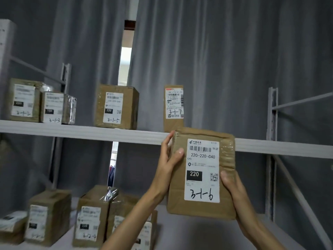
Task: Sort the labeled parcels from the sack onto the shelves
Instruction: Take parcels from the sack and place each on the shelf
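A parcel [201, 173] is held upright, long axis vertical, label facing the camera, before the upper shelf [108, 135]; it is gripped by the left hand [168, 160] and right hand [231, 184] at its sides.

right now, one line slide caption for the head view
Both hands lift parcel 3-1-6 toward the upper shelf.

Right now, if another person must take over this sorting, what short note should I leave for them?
Hands: the left hand and the right hand both grip the parcel marked 3-1-6, held up in front of the upper shelf, not yet set down.
Done: parcels 3-1-3, 3-1-5 and 3-1-7 stand on that shelf; further boxes, among them 3-2-4, stand on the lower shelf.
Left: probably put 3-1-6 into the gap between 3-1-5 and 3-1-7. The sack is not in view.
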